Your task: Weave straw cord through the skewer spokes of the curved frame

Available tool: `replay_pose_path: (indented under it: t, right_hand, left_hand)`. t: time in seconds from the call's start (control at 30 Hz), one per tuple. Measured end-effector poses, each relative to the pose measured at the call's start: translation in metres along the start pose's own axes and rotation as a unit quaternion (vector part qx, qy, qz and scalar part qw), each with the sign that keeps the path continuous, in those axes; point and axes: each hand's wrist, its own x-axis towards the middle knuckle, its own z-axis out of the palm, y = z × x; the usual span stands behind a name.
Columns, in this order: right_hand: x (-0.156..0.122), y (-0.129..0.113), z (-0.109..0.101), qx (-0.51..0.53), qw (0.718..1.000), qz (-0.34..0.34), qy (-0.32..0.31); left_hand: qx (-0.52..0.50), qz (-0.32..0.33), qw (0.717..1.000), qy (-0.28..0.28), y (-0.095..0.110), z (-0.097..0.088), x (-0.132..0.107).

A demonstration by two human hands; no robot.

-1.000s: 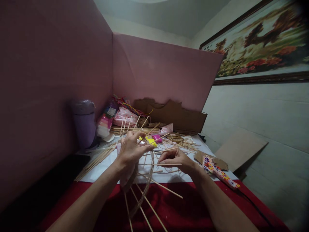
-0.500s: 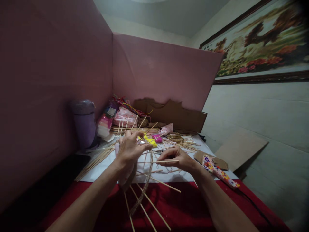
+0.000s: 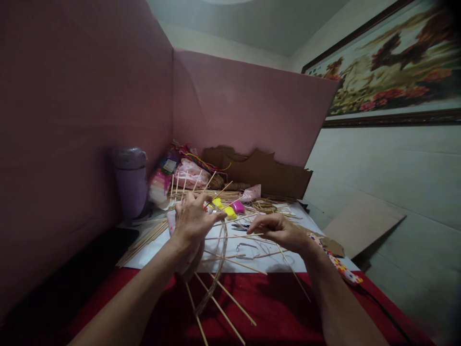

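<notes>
My left hand [image 3: 192, 218] is closed on the upper left of a round frame of thin wooden sticks that fan outward, with a ring of twisted twine [image 3: 224, 250] woven around them. The frame stands tilted, its lower sticks [image 3: 223, 307] over the red cloth. Pinched fingers of my right hand [image 3: 277, 231] are at the outer end of one stick [image 3: 236, 236], right of the ring. A thin pale strand [image 3: 293, 274] trails down from beneath that hand; its upper end is hidden by the fingers.
Scissors [image 3: 240, 227], yellow packets [image 3: 230, 212] and a magenta packet [image 3: 237, 206] lie behind the frame. Loose sticks [image 3: 146, 240] spread at the left. A purple tumbler [image 3: 131, 190] stands by the pink wall. At the right is a flower-patterned tool [image 3: 340, 266] with a cord.
My right hand has moved right and slightly up, out to the stick's end, and the strand beneath it shows more. My left hand keeps its hold on the frame, which has turned slightly.
</notes>
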Motion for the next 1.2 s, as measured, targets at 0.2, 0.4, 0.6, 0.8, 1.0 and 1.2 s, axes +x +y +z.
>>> replay_pose_path:
  t: [0.2,0.4,0.6,0.8,1.0,1.2]
  right_hand:
    - [-0.004,0.001,-0.003,-0.061,0.994,-0.005,0.093]
    - [-0.009,-0.012,0.013,-0.203,0.97,-0.101,0.086]
    - [-0.013,-0.022,0.035,-0.415,0.881,-0.208,0.087]
    - [-0.013,-0.023,0.047,-0.434,0.875,-0.212,0.024]
    - [-0.012,-0.022,0.051,-0.49,0.84,-0.229,0.049]
    - [-0.014,-0.023,0.054,-0.487,0.837,-0.25,0.03]
  left_hand:
    - [-0.008,-0.01,1.0,-0.003,-0.003,0.002,0.0]
    - [-0.002,-0.012,1.0,-0.006,-0.006,0.004,-0.001]
    - [0.005,-0.005,1.0,0.003,-0.01,0.004,-0.001]
    - [-0.017,-0.01,1.0,0.002,-0.008,0.005,-0.001]
    - [-0.007,-0.01,1.0,0.01,-0.006,0.005,-0.001]
    - [0.029,0.0,0.999,-0.013,-0.004,0.004,0.001]
